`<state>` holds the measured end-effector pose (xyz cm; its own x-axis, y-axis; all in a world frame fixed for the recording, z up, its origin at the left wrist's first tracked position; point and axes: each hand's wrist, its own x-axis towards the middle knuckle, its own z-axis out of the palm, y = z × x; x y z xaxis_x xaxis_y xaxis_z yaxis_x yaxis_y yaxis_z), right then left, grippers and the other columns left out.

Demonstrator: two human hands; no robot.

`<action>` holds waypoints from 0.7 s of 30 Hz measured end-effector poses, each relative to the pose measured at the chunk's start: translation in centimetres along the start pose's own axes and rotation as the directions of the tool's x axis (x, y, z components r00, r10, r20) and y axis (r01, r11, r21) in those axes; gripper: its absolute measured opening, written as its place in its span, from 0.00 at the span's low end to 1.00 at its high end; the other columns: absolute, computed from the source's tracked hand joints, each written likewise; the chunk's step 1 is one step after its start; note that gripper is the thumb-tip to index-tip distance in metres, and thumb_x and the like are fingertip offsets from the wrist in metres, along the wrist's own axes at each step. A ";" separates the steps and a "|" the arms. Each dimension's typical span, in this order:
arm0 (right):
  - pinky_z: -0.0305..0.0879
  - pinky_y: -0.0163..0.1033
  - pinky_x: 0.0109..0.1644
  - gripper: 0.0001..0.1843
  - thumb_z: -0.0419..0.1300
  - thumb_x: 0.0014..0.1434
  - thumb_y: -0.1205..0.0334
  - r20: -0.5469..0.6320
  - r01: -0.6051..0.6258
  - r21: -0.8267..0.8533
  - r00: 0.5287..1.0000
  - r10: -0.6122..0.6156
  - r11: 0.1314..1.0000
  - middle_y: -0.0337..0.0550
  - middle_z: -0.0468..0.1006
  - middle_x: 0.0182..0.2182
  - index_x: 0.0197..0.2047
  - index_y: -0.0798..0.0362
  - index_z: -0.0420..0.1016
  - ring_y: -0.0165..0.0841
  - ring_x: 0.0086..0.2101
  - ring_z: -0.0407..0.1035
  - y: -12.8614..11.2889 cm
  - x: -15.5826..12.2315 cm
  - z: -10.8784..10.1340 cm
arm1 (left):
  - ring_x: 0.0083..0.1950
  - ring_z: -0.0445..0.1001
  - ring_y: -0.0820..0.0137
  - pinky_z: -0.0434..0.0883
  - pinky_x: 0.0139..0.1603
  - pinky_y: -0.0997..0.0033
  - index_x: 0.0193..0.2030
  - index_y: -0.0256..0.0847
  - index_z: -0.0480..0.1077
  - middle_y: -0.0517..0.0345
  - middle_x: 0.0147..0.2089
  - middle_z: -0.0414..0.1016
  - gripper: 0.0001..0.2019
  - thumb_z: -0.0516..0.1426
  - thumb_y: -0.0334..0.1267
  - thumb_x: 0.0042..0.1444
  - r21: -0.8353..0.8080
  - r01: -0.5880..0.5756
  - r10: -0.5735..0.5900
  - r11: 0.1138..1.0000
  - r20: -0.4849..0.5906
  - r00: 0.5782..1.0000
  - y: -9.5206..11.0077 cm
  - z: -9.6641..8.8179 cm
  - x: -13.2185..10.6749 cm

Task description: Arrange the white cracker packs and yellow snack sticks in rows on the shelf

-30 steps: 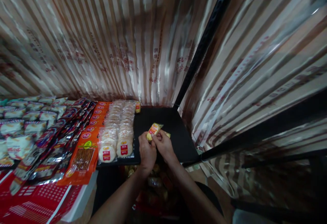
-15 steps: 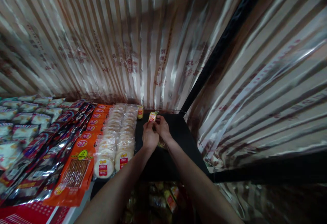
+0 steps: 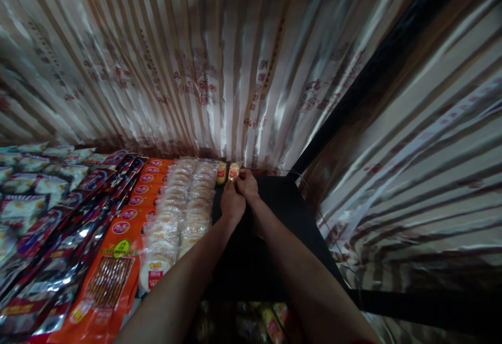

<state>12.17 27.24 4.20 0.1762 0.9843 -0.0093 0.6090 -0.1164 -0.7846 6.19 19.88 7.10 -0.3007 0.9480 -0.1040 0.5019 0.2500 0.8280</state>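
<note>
Both my arms reach to the back of a black shelf. My left hand and my right hand are closed together on a small yellow snack packet, holding it at the shelf's back edge against the striped foil wall. Another yellow packet stands just left of it. Two rows of round rice crackers in clear wrap lie directly left of my left hand.
Orange snack bags, dark foil bags and pale bags fill the shelf to the left. A black upright post rises at the right. More packets lie below the shelf's front edge.
Both hands have carried the yellow packet from near the shelf's front to its back edge, beside the other yellow packet. The view has tilted forward with them.
</note>
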 end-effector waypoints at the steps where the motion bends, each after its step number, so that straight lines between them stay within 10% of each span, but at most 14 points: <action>1: 0.65 0.37 0.46 0.14 0.58 0.53 0.64 0.000 0.015 -0.001 1.000 -0.015 1.000 0.40 0.78 0.38 0.44 0.49 0.68 0.31 0.40 0.72 0.0 0.1 0.1 | 0.61 0.63 0.64 0.60 0.60 0.68 0.57 0.34 0.62 0.44 0.61 0.63 0.24 0.48 0.24 0.52 0.005 0.003 -0.003 1.000 0.001 1.000 -0.2 0.0 0.2; 21: 0.63 0.37 0.48 0.17 0.55 0.56 0.60 -0.031 0.082 -0.177 0.996 -0.089 0.981 0.48 0.75 0.42 0.49 0.53 0.70 0.35 0.42 0.70 -0.1 -0.8 0.8 | 0.60 0.64 0.63 0.61 0.59 0.67 0.55 0.31 0.64 0.41 0.61 0.63 0.20 0.46 0.28 0.56 0.095 -0.081 0.078 0.992 0.035 0.996 -0.5 -1.0 0.4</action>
<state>11.34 26.60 3.84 0.1456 0.9861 0.0796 0.7485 -0.0572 -0.6607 5.04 19.90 7.19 -0.2325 0.9708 -0.0582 0.5989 0.1901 0.7779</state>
